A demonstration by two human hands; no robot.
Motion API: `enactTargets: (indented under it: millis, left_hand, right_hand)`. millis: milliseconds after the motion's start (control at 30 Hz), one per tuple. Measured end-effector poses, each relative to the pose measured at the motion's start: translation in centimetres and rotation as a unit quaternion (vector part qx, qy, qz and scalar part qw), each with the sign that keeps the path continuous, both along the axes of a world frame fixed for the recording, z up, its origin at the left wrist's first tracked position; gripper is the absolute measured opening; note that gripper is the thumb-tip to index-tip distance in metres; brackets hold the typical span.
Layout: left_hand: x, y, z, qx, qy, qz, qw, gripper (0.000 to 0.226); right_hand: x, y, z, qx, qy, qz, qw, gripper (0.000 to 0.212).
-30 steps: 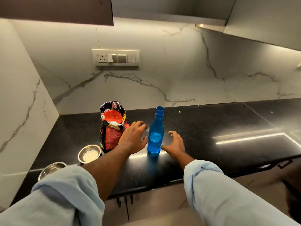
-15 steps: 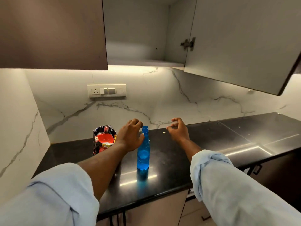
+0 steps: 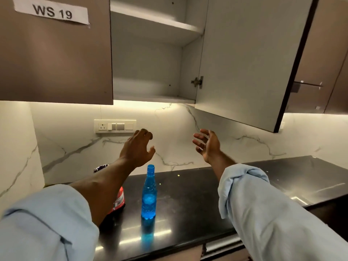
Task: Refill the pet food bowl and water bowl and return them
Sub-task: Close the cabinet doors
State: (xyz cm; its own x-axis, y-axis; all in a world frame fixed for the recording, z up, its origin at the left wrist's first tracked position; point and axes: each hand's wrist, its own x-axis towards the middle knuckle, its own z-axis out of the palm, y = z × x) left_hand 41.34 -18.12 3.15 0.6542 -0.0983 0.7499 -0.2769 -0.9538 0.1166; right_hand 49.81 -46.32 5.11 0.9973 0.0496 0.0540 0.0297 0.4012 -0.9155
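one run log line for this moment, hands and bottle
left hand: raised, empty | right hand: raised, open, empty | blue bottle: upright on counter, untouched | cabinet door: open

Left forearm (image 3: 105,187) covers most of the pet food bag (image 3: 119,201) left of the blue water bottle (image 3: 149,194); only its top edge and red lower corner show, print unreadable.

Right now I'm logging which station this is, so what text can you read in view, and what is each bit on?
"WS 19": on a white paper label stuck to the closed brown cabinet door.
Food bag: print and a barcode patch show, too small and hidden behind the left arm to read.
Blue bottle: no label visible.
Switch panel: no readable markings.
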Motion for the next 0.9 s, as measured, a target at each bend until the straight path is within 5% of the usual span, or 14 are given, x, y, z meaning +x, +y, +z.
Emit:
enactTargets:
  millis: [167,300,500,667,900]
  left_hand:
    - [1.0,-2.8,1.4,0.010,-0.020,0.013,1.000,0.041]
    - [1.8,-4.7,2.5,0.003,-0.038,0.025,0.999,0.039]
    - [2.6,-6.6,2.8,0.018,-0.041,0.042,0.998,0.042]
    - [2.8,-7.4,3.0,0.027,-0.042,0.057,0.997,0.047]
    - [2.7,-8.1,2.0,0.037,-0.034,0.073,0.996,0.045]
  right_hand:
    - [2.3,-3.3,2.5,0.209,0.024,0.104,0.972,0.094]
    - [4.0,-3.9,4.1,0.269,0.032,0.121,0.955,0.100]
    - [5.7,-4.7,4.9,0.293,0.023,0.158,0.943,0.080]
    - [6.9,-5.3,4.5,0.361,-0.005,0.188,0.914,0.035]
    - [5.3,-4.4,3.4,0.377,-0.047,0.245,0.892,0.014]
